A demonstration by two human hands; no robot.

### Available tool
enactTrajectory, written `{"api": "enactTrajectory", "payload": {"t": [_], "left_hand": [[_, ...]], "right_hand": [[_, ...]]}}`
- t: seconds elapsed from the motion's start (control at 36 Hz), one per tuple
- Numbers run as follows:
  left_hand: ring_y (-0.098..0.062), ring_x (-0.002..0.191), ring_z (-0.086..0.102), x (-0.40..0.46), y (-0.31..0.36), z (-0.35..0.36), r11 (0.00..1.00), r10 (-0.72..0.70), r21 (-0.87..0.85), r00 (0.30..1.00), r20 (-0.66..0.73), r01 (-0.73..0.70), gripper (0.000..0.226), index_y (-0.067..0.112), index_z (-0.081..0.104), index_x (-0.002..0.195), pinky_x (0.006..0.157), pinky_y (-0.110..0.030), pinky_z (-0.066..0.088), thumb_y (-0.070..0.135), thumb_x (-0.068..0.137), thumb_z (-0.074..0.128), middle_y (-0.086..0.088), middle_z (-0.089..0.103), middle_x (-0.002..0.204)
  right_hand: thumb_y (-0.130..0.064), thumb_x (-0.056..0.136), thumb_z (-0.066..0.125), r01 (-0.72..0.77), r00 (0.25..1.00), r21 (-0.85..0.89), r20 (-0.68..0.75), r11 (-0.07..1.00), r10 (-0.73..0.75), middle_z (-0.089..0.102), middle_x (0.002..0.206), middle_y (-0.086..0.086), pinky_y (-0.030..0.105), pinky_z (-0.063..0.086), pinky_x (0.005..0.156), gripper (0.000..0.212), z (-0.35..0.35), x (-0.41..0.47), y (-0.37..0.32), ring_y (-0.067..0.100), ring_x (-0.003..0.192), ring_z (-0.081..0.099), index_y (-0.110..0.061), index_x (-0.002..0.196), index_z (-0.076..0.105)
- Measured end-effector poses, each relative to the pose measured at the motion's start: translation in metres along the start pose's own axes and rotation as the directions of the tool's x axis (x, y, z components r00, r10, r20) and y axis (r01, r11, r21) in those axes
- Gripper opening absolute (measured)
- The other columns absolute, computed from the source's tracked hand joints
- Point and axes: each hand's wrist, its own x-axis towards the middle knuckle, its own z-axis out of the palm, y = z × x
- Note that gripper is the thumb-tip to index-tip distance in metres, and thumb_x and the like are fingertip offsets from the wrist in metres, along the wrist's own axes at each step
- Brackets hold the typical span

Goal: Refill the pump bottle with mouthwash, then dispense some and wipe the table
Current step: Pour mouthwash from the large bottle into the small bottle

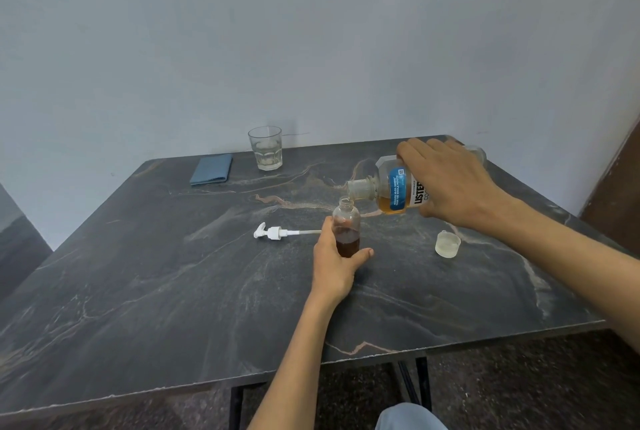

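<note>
Soft, even, rather dim indoor light fills the scene, with no hard shadows; only faint ones lie beneath the hands. The dark marbled stone table [145, 277] carries a dull sheen (no sharp glare). Wide-angle distortion bends its edges, and the picture is slightly soft throughout.

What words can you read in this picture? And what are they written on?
"LISTE", big black letters cut off by the right hand: on the mouthwash bottle label.
"CO", cut off below it: same label.
White lines on the blue strip: too small to read surely.
Little square code on the strip: not readable.
The small bottle, pump, glass and cloth show no words.
</note>
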Motion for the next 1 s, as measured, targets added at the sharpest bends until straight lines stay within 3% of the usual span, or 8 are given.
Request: {"api": "enactTrajectory", "payload": {"t": [0.33,0.42,0.56,0.67,0.75,1.0], "left_hand": [[-0.02,0.125,0.048,0.0003,0.0014,0.0002,0.997,-0.071,0.041,0.997,0.007,0.071,0.076,0.016,0.038,0.137,0.108,-0.043,0.04,0.01,0.073,0.079,-0.002,0.051,0.134],[-0.02,0.123,0.05,0.0003,0.0015,0.0,0.997,-0.074,0.037,0.997,0.01,0.073,0.071,0.018,0.041,0.133,0.107,-0.043,0.041,0.009,0.073,0.078,-0.002,0.052,0.132],[-0.01,0.109,0.055,0.0006,-0.0017,-0.0001,0.998,-0.039,0.051,0.999,-0.003,0.039,0.059,0.036,0.042,0.108,0.098,-0.025,0.042,0.001,0.074,0.074,0.002,0.06,0.116],[-0.008,0.103,0.056,0.0017,-0.0046,-0.0001,0.999,-0.033,0.035,0.999,-0.002,0.033,0.056,0.031,0.046,0.109,0.084,-0.011,0.04,-0.001,0.073,0.073,0.004,0.061,0.11],[-0.01,0.107,0.055,0.0022,-0.0051,-0.0002,0.999,-0.041,0.024,0.999,0.006,0.041,0.057,0.025,0.047,0.116,0.091,-0.019,0.041,-0.001,0.073,0.073,0.002,0.061,0.113],[-0.012,0.109,0.054,0.0024,-0.0042,0.0001,0.998,-0.053,0.035,0.999,0.012,0.052,0.062,0.025,0.045,0.118,0.094,-0.023,0.042,-0.004,0.07,0.072,0.001,0.059,0.115]], "right_hand": [[-0.028,0.059,0.085,0.003,1.0,-0.001,-0.015,1.0,-0.003,0.054,0.107,0.002,0.028,0.034,0.074,0.071,0.0028,0.0003,0.0007,0.012,0.082,0.037,-0.018,0.113,0.041],[-0.028,0.059,0.085,0.004,1.0,0.003,-0.015,1.0,-0.004,0.054,0.108,0.002,0.029,0.036,0.076,0.071,0.0022,0.0006,0.0009,0.012,0.084,0.038,-0.018,0.114,0.041],[-0.027,0.059,0.084,0.008,1.0,-0.01,-0.02,1.0,-0.008,0.053,0.106,0.001,0.026,0.029,0.071,0.07,0.0015,0.0,0.0011,0.012,0.081,0.035,-0.018,0.113,0.041],[-0.027,0.058,0.085,0.006,1.0,-0.017,-0.014,1.0,-0.007,0.052,0.105,0.0,0.026,0.026,0.07,0.07,0.0014,0.0002,0.0015,0.013,0.081,0.034,-0.018,0.112,0.041],[-0.026,0.058,0.085,0.007,1.0,-0.013,-0.016,1.0,-0.008,0.052,0.105,0.001,0.026,0.026,0.07,0.07,0.0014,0.0001,0.0013,0.013,0.08,0.034,-0.017,0.112,0.041],[-0.026,0.061,0.084,0.009,1.0,-0.008,-0.007,1.0,-0.009,0.052,0.109,0.001,0.025,0.027,0.073,0.07,0.0001,0.0,0.0006,0.012,0.082,0.033,-0.018,0.115,0.04]]}}
